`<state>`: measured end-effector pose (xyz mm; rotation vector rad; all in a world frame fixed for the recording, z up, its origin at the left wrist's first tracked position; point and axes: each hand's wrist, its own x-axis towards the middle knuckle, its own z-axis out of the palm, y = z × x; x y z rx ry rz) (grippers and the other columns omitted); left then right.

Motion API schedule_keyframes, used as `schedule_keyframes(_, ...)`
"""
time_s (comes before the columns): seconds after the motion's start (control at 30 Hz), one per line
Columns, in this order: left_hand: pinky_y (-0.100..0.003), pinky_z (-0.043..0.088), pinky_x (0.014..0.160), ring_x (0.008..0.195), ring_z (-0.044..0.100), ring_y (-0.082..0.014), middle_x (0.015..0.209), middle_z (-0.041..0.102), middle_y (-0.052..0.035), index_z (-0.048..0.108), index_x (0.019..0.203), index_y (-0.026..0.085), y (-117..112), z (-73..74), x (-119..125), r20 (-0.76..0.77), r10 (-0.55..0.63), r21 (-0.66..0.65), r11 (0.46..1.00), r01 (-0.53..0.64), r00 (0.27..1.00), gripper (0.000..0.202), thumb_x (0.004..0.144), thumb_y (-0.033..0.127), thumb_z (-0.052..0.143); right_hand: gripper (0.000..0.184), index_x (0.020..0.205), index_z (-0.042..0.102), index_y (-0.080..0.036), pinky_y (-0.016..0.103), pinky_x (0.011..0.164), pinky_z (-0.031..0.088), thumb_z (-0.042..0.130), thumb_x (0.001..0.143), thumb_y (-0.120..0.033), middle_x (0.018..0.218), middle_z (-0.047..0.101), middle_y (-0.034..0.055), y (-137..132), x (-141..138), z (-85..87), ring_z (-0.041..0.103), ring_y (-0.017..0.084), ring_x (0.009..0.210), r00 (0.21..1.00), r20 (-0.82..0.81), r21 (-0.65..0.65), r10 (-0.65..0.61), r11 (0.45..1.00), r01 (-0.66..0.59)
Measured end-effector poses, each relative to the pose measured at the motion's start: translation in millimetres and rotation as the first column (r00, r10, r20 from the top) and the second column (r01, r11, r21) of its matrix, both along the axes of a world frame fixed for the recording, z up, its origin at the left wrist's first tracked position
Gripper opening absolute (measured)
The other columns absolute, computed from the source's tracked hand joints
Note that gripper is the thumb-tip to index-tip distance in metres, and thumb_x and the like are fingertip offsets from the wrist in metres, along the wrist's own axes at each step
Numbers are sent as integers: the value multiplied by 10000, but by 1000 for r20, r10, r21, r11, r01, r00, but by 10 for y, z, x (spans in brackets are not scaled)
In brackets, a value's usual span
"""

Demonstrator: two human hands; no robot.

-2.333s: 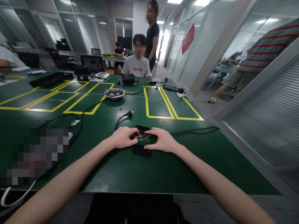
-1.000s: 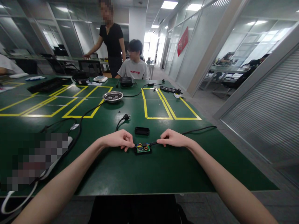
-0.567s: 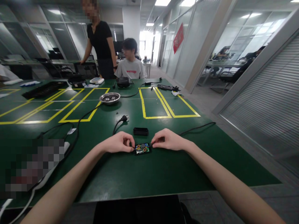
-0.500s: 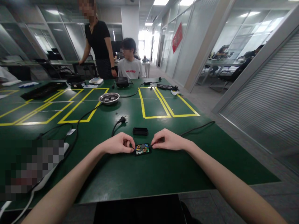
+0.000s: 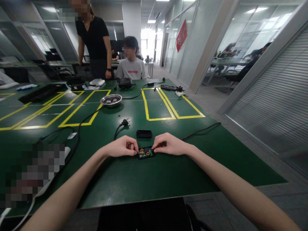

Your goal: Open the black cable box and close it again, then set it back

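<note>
In front of me on the table lies an open power adapter, its black half-shell (image 5: 146, 157) holding a circuit board (image 5: 145, 153) with copper coils and green and blue parts. My left hand (image 5: 124, 146) is closed in a pinch at the adapter's left end, where the cord with the black plug (image 5: 125, 122) runs in behind the hand. My right hand (image 5: 168, 144) pinches at the right end, on the black cable (image 5: 202, 129) that comes from the right. Fingers hide most of both cable ends. Just beyond lies the other black shell half (image 5: 144, 133), hollow side showing.
A metal dish (image 5: 111, 100) with small metal parts stands farther back. Yellow tape (image 5: 161, 119) marks rectangles on the green table (image 5: 134, 186). Black cords cross the left side near a white-edged, blurred object (image 5: 40, 173). Two people (image 5: 96, 41) are across the table.
My right hand has come slightly left, closer against the adapter's right end. My left hand keeps its pinch. The whole view has shifted a little.
</note>
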<state>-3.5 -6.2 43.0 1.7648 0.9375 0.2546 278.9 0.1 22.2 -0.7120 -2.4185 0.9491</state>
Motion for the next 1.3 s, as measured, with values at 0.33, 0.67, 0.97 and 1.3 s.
schedule_keyframes(0.33, -215, 358, 552, 576, 493, -103, 649, 606, 18, 722, 817, 140, -3, -29, 12, -37, 28, 179, 984, -21, 999, 207, 807, 345, 700, 85, 865, 766, -198, 329, 838, 527, 829, 814, -224, 928, 747, 36, 25, 21, 10, 675, 195, 894, 996, 94, 115, -5, 993, -6)
schedule_keyframes(0.67, -246, 389, 656, 672, 520, -137, 729, 597, 3, 675, 774, 160, 121, -143, -22, -97, 49, 522, 853, 9, 994, 187, 902, 271, 597, 80, 909, 767, -191, 321, 806, 528, 704, 954, -214, 942, 745, 65, 101, 27, -70, 675, 210, 896, 983, 155, 373, -100, 927, 35)
schedule_keyframes(0.97, -291, 494, 752, 788, 626, -179, 882, 653, -46, 676, 818, 183, 76, -252, 12, -25, 82, 749, 662, -36, 996, 136, 902, 210, 573, 122, 881, 747, -185, 352, 857, 566, 651, 956, -197, 1018, 700, 86, 117, -37, -174, 678, 209, 933, 991, 4, 431, -137, 894, 122)
schedule_keyframes(1.3, -571, 405, 1166, 1405, 507, -400, 1534, 539, -192, 397, 1588, 221, 139, -340, -5, -198, 168, 775, 630, 50, 966, 1005, 763, 610, 819, 365, 1321, 711, -233, 562, 1124, 483, 662, 985, -366, 1426, 640, 159, 221, -83, -396, 601, 318, 1326, 966, 32, 373, -257, 900, 227)
